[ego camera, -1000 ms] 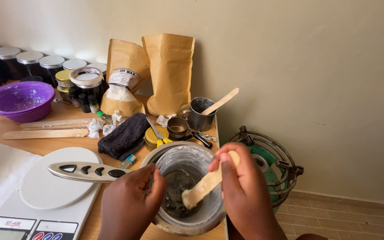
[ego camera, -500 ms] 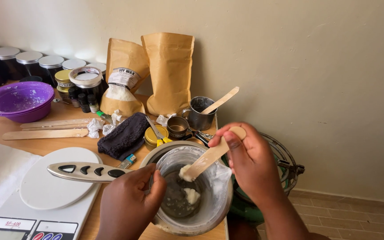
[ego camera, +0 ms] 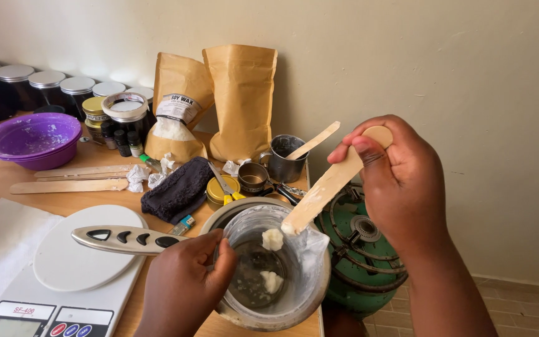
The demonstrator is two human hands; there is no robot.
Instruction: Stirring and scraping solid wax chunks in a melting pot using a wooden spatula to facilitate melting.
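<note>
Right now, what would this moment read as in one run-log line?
left hand: gripping pot rim | right hand: holding wooden stick above pot | white wax lumps inside | scale at left

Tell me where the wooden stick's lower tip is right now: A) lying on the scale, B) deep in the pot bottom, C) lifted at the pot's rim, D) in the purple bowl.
C: the right hand holds the wooden stick tilted, its tip at the rim of the pot.

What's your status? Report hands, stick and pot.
Left hand grips the metal pot rim. Right hand holds the wooden stick above it. White wax lumps inside. Nothing blocking.
</note>
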